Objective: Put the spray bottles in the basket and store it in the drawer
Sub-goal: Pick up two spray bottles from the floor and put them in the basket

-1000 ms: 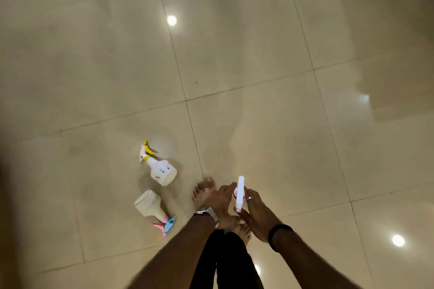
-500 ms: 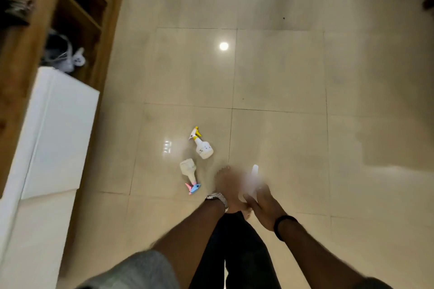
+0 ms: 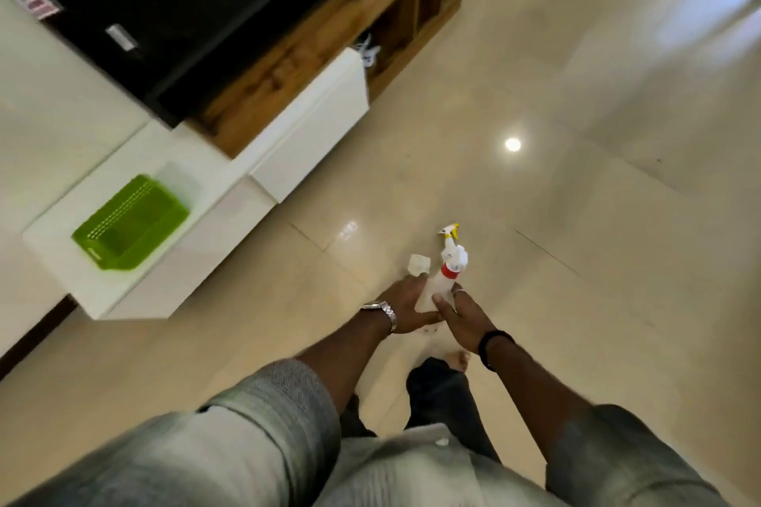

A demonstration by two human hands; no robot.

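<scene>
Both hands hold one spray bottle (image 3: pixel 429 289), translucent white with a red collar and a white trigger head, low in front of me. My left hand (image 3: pixel 403 303) wraps its left side; my right hand (image 3: pixel 462 313) grips the right side, thumb across the body. Just beyond it, a yellow-trigger spray bottle (image 3: pixel 449 232) lies on the floor, partly hidden by the held one. The base of a cream spray bottle (image 3: pixel 419 263) lies next to it. A green slotted basket (image 3: pixel 136 198) sits empty on the low white cabinet (image 3: pixel 119 296) to my left.
White drawer fronts (image 3: pixel 313 128) stand shut along the cabinet's floor side. A dark TV (image 3: pixel 185 4) stands on a wooden unit (image 3: pixel 304 45) with open shelves behind it. Glossy beige floor tiles (image 3: pixel 576 218) stretch to the right. My bare foot (image 3: pixel 462 360) shows below my hands.
My view has swung left and up, bringing the cabinet, TV and green basket into sight. The red-collared bottle stays in both hands, now tilted with its head pointing away.
</scene>
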